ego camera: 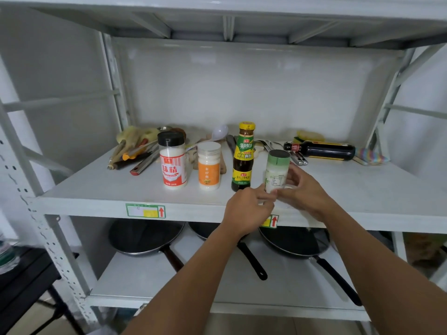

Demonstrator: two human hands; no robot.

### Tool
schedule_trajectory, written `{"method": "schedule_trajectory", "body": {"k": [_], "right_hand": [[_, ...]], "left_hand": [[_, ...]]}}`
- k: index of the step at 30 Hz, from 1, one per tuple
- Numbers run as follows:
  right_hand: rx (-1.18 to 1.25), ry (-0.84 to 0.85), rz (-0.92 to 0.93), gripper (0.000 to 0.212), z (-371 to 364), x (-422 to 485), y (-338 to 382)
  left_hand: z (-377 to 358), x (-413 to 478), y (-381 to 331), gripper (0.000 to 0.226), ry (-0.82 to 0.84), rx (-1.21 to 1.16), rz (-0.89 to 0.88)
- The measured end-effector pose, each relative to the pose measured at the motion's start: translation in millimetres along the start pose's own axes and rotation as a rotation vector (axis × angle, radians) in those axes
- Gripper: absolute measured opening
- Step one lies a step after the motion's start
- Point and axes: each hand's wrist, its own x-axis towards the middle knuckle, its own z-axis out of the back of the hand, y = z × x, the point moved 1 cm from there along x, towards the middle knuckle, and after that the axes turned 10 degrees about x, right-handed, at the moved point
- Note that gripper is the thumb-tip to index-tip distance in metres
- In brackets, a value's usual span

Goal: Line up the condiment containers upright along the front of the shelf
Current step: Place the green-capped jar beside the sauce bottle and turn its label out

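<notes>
Three containers stand upright in a row near the front of the white shelf (101, 189): a red-labelled jar with a black lid (173, 163), an orange-labelled jar with a clear lid (209, 165), and a dark sauce bottle with a yellow cap (243, 157). To their right stands a green-lidded jar of white powder (277, 169). My right hand (302, 192) wraps its lower part from the right. My left hand (249, 209) touches its base from the left with the fingertips. A dark soy sauce bottle (324, 150) lies on its side at the back right.
Utensils, knives and a white ladle (219, 132) are piled along the back of the shelf. A striped cloth (371, 155) lies at the far right. Three black pans (145, 235) sit on the shelf below. A black stand (24, 274) is at lower left.
</notes>
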Motion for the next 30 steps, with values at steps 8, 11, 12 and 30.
{"method": "schedule_trajectory", "body": {"k": [8, 11, 12, 30], "right_hand": [[-0.176, -0.043, 0.039, 0.079, -6.8, 0.8, -1.9], [-0.234, -0.092, 0.061, 0.073, -13.0, 0.8, -1.3], [-0.267, -0.109, 0.072, 0.073, -15.1, 1.4, -1.9], [-0.179, -0.144, 0.038, 0.082, -10.5, 1.0, -3.8]], "left_hand": [[1.2, 0.1, 0.2, 0.024, -0.009, 0.020, -0.022], [-0.2, 1.0, 1.9, 0.025, -0.024, 0.005, -0.040], [-1.0, 0.5, 2.6, 0.026, -0.035, -0.006, -0.052], [2.0, -2.2, -3.2, 0.027, -0.036, -0.035, -0.014]]}}
